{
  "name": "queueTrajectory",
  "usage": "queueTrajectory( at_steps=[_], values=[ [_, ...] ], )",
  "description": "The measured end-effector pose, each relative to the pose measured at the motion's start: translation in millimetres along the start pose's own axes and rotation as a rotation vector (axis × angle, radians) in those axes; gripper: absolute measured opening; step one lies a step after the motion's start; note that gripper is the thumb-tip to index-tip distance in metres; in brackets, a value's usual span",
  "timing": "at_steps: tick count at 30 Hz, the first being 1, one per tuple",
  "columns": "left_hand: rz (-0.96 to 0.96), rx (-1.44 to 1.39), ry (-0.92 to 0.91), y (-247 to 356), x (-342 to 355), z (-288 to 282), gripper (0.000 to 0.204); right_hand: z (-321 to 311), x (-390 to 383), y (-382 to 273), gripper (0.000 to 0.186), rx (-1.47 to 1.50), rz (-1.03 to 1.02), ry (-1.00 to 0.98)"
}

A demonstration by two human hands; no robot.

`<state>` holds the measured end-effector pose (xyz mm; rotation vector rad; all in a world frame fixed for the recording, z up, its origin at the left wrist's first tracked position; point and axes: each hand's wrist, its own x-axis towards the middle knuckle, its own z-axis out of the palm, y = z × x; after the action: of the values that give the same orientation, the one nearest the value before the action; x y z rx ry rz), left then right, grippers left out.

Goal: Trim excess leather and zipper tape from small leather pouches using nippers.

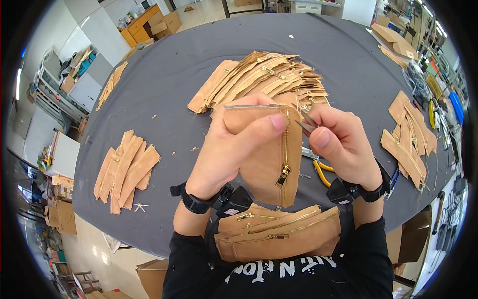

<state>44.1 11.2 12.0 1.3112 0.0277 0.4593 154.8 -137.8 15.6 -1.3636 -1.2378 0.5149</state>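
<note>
A tan fabric panel (261, 169) with a gold zipper (285, 144) hangs upright in my left hand (224, 142), its thumb pressed near the zipper's top end. The zipper's slider sits low on the panel. My right hand (343, 144) is closed on small thread snips (307, 124), whose pointed blades are beside the panel's upper right corner. The fingers hide the snips' handles. Against my body lie more zippered tan panels (279, 234). Beyond my hands rests a fanned pile of zippered tan pieces (259, 74).
On the dark cloth-covered table (169, 89), tan strips (124, 169) are heaped at left and more zippered pieces (411, 134) at right. Yellow-handled pliers (323, 174) lie under my right hand. A cardboard box (396, 42) and tools stand at the far right.
</note>
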Motion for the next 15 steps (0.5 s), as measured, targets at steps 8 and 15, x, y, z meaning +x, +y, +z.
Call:
queueTrajectory(
  at_steps=[8, 15],
  values=[
    [-0.018, 0.011, -0.093, -1.7, 2.4, -4.3, 0.015, -3.4, 0.1, -5.5, 0.026, 0.070, 0.097, -0.053],
    [0.006, 0.019, -0.027, 3.3, 1.7, -1.8, 0.015, -2.3, 0.8, -4.8, 0.027, 0.042, 0.042, 0.090]
  ],
)
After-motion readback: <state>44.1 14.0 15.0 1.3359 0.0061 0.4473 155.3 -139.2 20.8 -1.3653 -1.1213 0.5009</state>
